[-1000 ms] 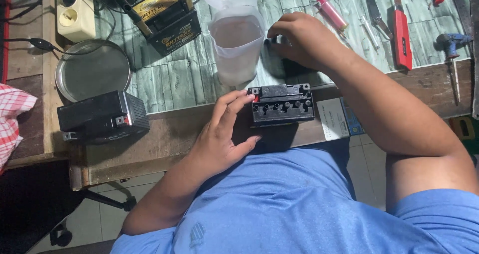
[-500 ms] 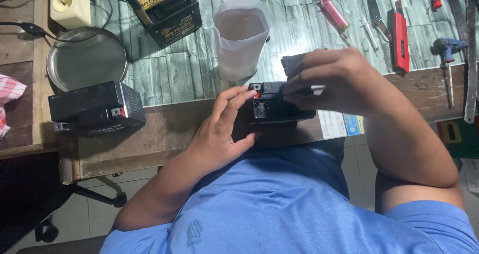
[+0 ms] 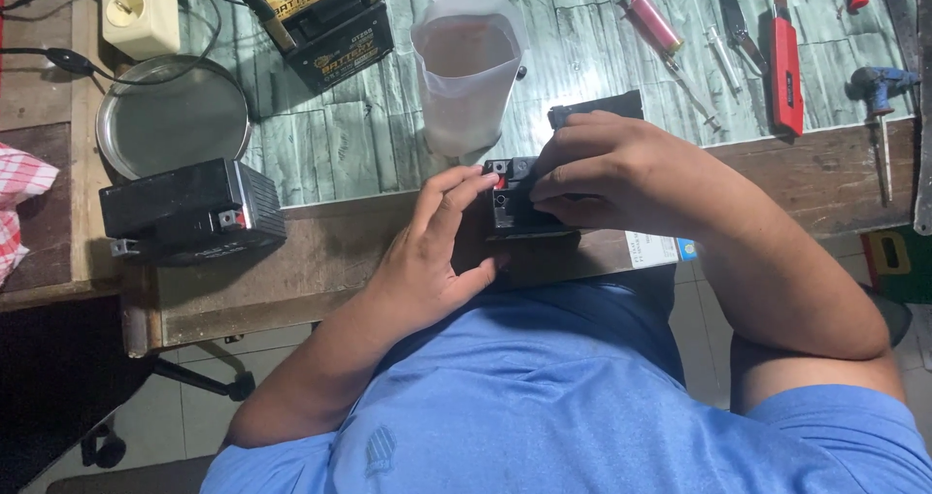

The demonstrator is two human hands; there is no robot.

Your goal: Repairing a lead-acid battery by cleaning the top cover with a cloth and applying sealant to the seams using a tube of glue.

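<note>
Since before: right hand has come down from the black strip onto the small battery; left hand stays at its left end.
Head view, battery: small black box on the near wooden edge of the bench, just in front of the person's chest, mostly covered by both hands.
Left hand: fingers stretched out, tips touching the battery's left end by a red terminal cap; palm flat on the wood; steadying rather than clenching.
Right hand: fingers curled over the battery's top, pressing down; whether they pinch anything under them I cannot tell.
Black strip: lies just beyond the right hand, partly hidden by the knuckles.
Cup: translucent plastic, upright, just far of the battery on the green patterned top.
Left side: larger black battery on the wood, round metal lid behind it, white socket block at the far corner, and a checked cloth at the left edge.
Far middle: open black and yellow box.
Far right: pink lighter, red cutter, blue screwdriver.
</note>
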